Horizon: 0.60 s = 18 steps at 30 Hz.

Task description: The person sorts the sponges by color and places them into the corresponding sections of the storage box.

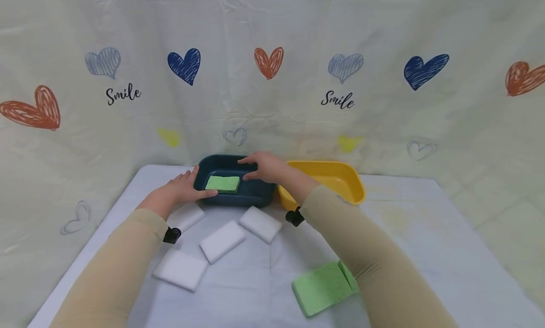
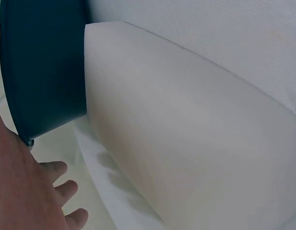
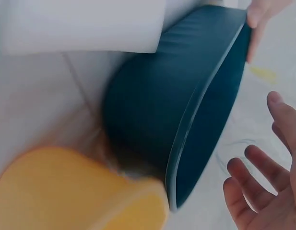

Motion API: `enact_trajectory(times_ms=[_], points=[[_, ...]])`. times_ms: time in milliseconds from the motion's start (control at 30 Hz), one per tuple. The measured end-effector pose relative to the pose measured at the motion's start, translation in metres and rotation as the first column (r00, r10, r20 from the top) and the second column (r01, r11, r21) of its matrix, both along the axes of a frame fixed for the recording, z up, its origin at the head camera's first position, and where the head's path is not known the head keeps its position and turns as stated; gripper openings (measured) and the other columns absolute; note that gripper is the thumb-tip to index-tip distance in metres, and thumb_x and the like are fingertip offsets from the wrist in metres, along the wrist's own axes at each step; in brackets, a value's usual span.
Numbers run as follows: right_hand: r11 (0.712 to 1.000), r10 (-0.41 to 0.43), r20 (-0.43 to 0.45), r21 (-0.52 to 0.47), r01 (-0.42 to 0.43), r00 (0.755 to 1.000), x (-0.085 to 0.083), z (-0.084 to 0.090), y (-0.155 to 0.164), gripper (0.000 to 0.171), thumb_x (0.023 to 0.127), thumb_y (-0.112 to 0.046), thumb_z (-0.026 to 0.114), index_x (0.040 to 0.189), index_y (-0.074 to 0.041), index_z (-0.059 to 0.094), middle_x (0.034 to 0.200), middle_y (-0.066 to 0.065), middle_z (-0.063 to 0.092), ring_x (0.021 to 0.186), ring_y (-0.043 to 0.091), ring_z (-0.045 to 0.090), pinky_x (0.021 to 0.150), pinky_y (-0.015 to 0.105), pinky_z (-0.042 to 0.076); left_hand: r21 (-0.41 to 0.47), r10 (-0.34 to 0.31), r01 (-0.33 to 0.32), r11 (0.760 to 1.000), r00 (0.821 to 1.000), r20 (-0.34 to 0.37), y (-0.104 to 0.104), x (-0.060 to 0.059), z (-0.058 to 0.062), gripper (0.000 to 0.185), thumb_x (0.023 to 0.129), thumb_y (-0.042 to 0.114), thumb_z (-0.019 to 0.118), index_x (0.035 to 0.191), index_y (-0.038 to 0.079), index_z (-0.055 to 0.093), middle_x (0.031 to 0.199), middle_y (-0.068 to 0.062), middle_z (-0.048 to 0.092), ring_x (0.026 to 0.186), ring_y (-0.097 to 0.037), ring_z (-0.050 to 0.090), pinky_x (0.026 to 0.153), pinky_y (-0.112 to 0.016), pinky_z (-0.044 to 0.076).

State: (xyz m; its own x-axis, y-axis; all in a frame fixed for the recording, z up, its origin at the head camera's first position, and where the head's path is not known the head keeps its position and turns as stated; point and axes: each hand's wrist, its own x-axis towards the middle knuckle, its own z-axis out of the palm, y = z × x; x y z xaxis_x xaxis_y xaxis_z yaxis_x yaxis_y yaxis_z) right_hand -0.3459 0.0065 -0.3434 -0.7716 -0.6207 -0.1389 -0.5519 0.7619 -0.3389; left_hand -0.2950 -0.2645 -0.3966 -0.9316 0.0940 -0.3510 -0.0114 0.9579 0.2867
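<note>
White tablecloth point(image 1: 404, 209): one green sponge point(image 1: 223, 183) lies in the blue tub point(image 1: 232, 195); four white sponges point(image 1: 222, 240) and another green one point(image 1: 321, 288) remain outside. Left hand point(image 1: 185, 188) touches its rim, right hand point(image 1: 264, 167) hovers, both open-fingered, holding nothing.

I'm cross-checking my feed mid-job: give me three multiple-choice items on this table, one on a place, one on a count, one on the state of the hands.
1. Where does the small green sponge lie?
A. in the dark blue tub
B. in the yellow tub
C. on the cloth

2. How many white sponges lie on the table?
A. two
B. four
C. six

3. How is the right hand?
A. fingers spread, holding nothing
B. gripping a white sponge
C. clenched on the yellow tub

Answers:
1 A: the green sponge sits inside the dark blue tub.
2 B: four white sponges lie before it.
3 A: the right hand hovers over the tub, its fingers spread.
</note>
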Motion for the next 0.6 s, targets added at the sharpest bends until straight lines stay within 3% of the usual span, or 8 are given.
enact_trajectory(times_ms=[200,400,600], points=[[0.999,0.043,-0.063,0.024,-0.042,0.997,0.024,0.004,0.033,0.056,0.09,-0.047,0.07,0.142,-0.034,0.055,0.127,0.0,0.059,0.093,0.015,0.056,0.08,0.027,0.051,0.025,-0.006,0.006,1.0,1.0,0.0,-0.002,0.001,-0.003,0.126,0.082,0.082,0.049,0.155,-0.003,-0.009,0.159,-0.035,0.001,0.145,-0.054,0.004,0.114,-0.067,0.01],[0.999,0.048,-0.051,-0.019,-0.049,0.998,0.063,0.001,0.075,0.052,0.089,-0.04,0.073,0.139,-0.033,0.06,0.127,0.002,0.061,0.106,0.023,0.058,0.09,0.032,0.05,0.033,0.002,-0.003,0.999,1.0,0.014,-0.002,0.003,-0.004,0.127,0.082,0.082,0.05,0.156,-0.001,-0.011,0.159,-0.035,0.0,0.145,-0.053,0.002,0.114,-0.067,0.01],[0.994,0.095,-0.088,-0.046,-0.099,0.992,0.104,-0.009,0.121,0.05,0.086,-0.038,0.077,0.134,-0.031,0.064,0.118,-0.004,0.064,0.104,0.017,0.059,0.09,0.032,0.051,0.038,0.01,-0.011,0.999,1.0,0.025,0.002,0.004,-0.001,0.127,0.081,0.083,0.049,0.156,0.0,-0.012,0.158,-0.035,-0.001,0.145,-0.053,0.001,0.113,-0.069,0.009]])
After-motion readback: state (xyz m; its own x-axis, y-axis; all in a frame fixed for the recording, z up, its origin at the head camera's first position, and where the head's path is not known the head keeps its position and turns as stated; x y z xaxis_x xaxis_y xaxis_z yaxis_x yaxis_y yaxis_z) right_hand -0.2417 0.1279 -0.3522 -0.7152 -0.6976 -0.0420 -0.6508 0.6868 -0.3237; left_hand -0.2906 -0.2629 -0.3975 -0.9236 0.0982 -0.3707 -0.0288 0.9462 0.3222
